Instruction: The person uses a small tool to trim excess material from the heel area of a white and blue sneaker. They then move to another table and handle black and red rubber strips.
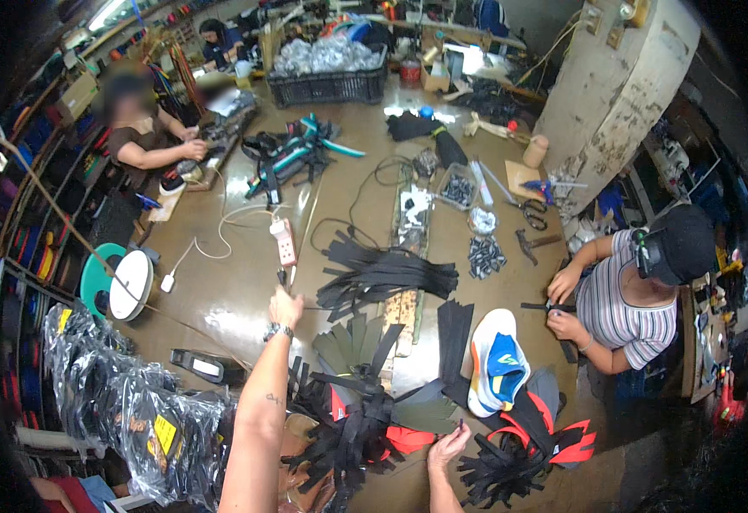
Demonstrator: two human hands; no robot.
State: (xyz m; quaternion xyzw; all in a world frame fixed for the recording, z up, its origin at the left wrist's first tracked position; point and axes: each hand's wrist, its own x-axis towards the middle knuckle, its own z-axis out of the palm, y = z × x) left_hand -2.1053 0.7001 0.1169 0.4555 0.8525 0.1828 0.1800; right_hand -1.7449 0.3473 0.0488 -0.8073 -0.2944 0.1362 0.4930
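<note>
My left hand [286, 308] reaches far forward, fingers closed around what looks like a black plug [281, 277] just below the white power strip [283, 243]. At the lower middle, my right hand [449, 446] is pinched on a small dark piece too small to name. Just left of its fingers are a red fabric piece [410, 439] and a pile of black straps [352, 423]. To its right, more black straps with red fabric [523, 436] lie beside a white-and-blue sneaker [499, 363]. A bundle of black webbing strips [387, 278] lies beyond.
Plastic-wrapped goods [147, 415] crowd the left edge. A co-worker [626, 299] handles black strips at right; another [147, 137] works at far left. Scissors [532, 214], a hammer [535, 245] and a tub of black buckles [458, 188] sit at right. A black crate [327, 88] stands at the back.
</note>
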